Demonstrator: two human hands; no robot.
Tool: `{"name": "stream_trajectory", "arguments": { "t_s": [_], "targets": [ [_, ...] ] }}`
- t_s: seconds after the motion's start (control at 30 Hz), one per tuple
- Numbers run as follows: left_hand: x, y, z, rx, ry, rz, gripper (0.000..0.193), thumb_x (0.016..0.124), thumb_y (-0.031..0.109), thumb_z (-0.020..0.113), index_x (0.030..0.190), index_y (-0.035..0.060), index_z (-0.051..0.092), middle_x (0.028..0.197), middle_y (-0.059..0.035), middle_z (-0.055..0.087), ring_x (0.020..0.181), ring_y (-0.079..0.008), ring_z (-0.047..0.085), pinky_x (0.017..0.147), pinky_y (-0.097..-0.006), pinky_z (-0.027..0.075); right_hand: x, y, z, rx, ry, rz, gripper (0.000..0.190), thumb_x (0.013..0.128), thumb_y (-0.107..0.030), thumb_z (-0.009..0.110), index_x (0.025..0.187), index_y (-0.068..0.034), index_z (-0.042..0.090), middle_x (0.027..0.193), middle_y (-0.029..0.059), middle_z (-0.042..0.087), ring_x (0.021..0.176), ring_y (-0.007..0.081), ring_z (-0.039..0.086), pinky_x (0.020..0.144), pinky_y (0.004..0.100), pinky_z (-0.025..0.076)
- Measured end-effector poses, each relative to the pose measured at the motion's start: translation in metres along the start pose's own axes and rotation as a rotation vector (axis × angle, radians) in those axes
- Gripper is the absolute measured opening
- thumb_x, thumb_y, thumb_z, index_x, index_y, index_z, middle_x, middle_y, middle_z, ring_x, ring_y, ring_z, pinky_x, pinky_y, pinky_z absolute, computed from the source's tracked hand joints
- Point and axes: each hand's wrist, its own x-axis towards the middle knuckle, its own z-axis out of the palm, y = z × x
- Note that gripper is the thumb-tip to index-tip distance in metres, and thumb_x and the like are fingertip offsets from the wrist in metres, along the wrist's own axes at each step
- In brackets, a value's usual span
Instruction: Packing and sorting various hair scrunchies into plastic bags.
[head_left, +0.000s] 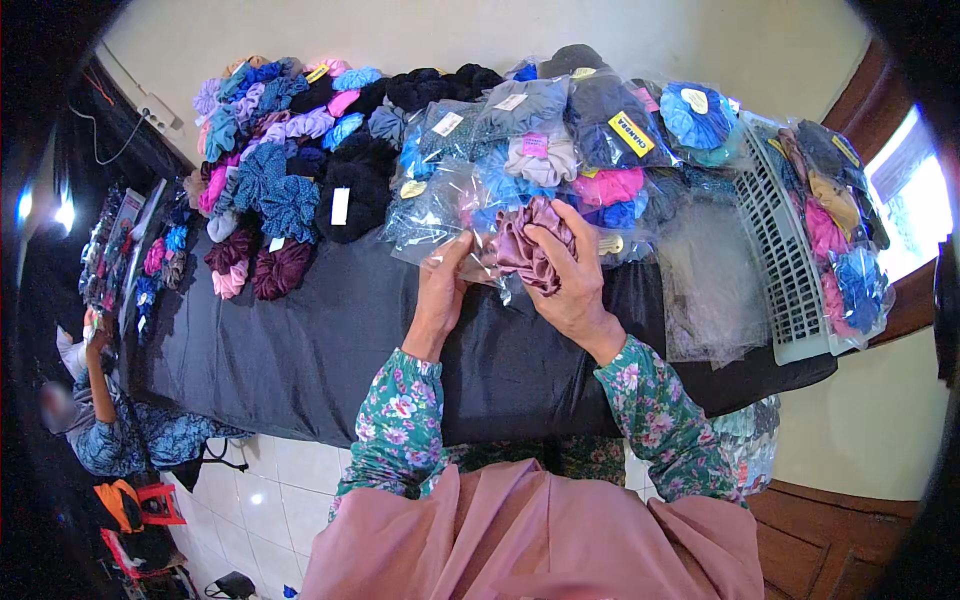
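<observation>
My right hand (568, 281) grips a mauve satin scrunchie (525, 247), thumb and fingers around its gathered folds. Just left of it, my left hand (442, 281) pinches the edge of a clear plastic bag (442, 206), whose near edge touches or lies close to the scrunchie. Beyond both hands lie bagged scrunchies, among them a beige one (544, 161) and a pink one (609, 187). A dark bagged one (611, 120) bears a yellow label. Right of my right hand is a stack of flat clear bags (712, 292).
Loose scrunchies (277, 195) are piled at the table's left, on black cloth (300, 360). A grey plastic basket (787, 262) with bagged scrunchies stands at the right. Another person (112, 420) is at the far left, one hand at a further heap of scrunchies (105, 255).
</observation>
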Motion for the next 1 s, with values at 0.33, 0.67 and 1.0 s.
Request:
{"name": "stream_trajectory", "arguments": {
  "t_s": [0.33, 0.67, 1.0],
  "targets": [
    [0.0, 0.011, 0.005, -0.091, 0.101, 0.064, 0.035, 0.096, 0.028, 0.05, 0.113, -0.0011, 0.059, 0.101, -0.0103, 0.066, 0.089, -0.0193, 0.065, 0.074, -0.0323, 0.056, 0.0, 0.001, -0.001, 0.042, -0.089, -0.048, 0.057, 0.056, -0.004, 0.079, 0.111, -0.008, 0.062, 0.128, 0.0186, 0.046, 0.112, 0.0385, 0.049, 0.093, 0.0446, 0.043],
    [0.0, 0.005, 0.0, -0.024, 0.024, 0.008, 0.038, 0.095, 0.033, 0.05, 0.11, -0.001, 0.06, 0.109, -0.0146, 0.064, 0.092, -0.022, 0.065, 0.077, -0.0332, 0.055, 0.002, 0.005, -0.001, -0.018, -0.048, -0.027, 0.056, 0.056, 0.0, 0.076, 0.11, -0.008, 0.062, 0.128, 0.0175, 0.046, 0.113, 0.0386, 0.048, 0.094, 0.0446, 0.043],
    [-0.003, 0.009, 0.004, -0.017, -0.144, -0.043, 0.047, 0.097, 0.035, 0.042, 0.118, -0.0062, 0.055, 0.116, -0.0212, 0.06, 0.102, -0.0281, 0.063, 0.08, -0.036, 0.055, 0.004, 0.01, -0.006, -0.174, 0.038, -0.022, 0.056, 0.057, 0.003, 0.073, 0.11, -0.009, 0.063, 0.131, 0.0151, 0.043, 0.116, 0.0385, 0.044, 0.095, 0.0443, 0.041]
  ]
}}
